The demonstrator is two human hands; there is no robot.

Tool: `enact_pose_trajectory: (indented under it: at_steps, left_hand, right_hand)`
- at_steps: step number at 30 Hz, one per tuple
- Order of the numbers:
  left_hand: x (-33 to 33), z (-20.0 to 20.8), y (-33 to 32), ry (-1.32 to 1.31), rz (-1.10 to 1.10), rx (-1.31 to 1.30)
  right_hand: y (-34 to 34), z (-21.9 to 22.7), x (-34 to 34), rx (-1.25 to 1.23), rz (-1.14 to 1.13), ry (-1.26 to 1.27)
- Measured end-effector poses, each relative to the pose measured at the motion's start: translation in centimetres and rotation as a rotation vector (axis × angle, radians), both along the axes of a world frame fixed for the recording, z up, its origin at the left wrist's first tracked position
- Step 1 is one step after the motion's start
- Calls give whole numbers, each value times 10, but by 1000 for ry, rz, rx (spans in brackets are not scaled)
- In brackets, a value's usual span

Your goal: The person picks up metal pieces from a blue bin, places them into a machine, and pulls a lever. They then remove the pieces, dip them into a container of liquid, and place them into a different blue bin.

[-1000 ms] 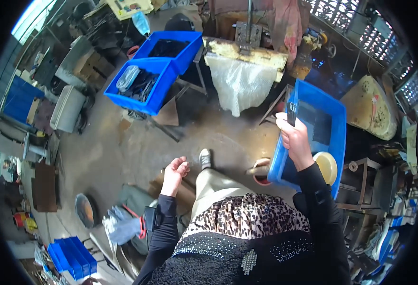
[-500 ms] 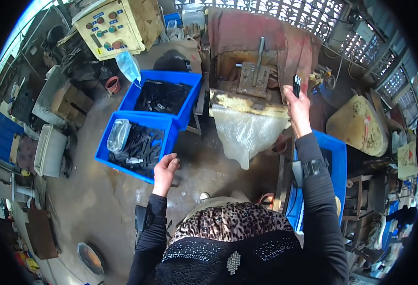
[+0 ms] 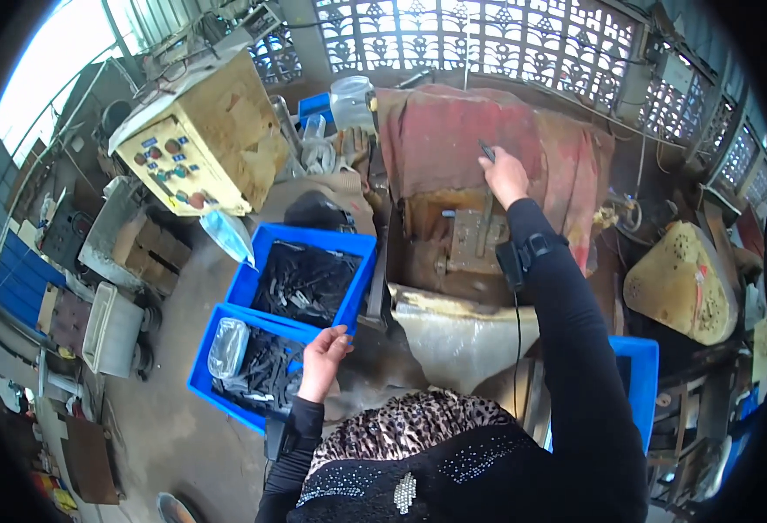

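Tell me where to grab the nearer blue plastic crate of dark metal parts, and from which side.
Grip the nearer blue plastic crate by its raised rim at the near right edge, coming from above on the person's side. The rim there is bare, and the left hand hovers by it. A clear plastic bag fills the left end, so that side is probably awkward.

Two blue bins (image 3: 313, 240) of smooth, glossy plastic are filled with dark, matt metal pieces (image 3: 303, 283). The machine (image 3: 466, 235) is built of rough, rusty metal and draped with faded red cloth (image 3: 453, 131). A clear plastic bag (image 3: 226, 347) is seen, glossy.
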State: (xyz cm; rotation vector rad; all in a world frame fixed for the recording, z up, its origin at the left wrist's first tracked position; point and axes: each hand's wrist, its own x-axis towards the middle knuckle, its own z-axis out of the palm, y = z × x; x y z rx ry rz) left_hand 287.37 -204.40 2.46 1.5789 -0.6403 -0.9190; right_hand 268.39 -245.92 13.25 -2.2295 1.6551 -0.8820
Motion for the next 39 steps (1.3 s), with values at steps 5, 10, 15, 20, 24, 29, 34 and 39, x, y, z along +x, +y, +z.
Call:
enact_pose_trajectory:
  at_steps: [5, 10, 15, 20, 24, 29, 34, 39]
  left_hand:
    - [-1, -3, -76, -128, -150, -62]
    - [-7, -8, -161, -82, -266, -162]
    - [0, -10, -224, -379, -447, -270]
    - [14, -20, -265, -560, -471, -321]
    - [21, -21, -282, -614, -491, -320]
    - [21, -18, -297, -699, -495, -383]
    - [7, -27, -309, -911, -568, -241]
    - [-12, -45, -303, -1110, -706, -90]
  right_hand:
    - [-26, -15, 2, -56, 41, 106]
    - [-40, -23, -2, -135, 23, 99]
    - [-42, -23, 0, -121, 5, 93]
    - [-43, -25, 3, -98, -56, 116]
    - [-33, -17, -3, 39, 1, -86]
    - [42, -7, -34, 88, 143, -252]
    - [141, -12, -72, 485, 105, -342]
    - [224, -55, -92, 483, 82, -447]
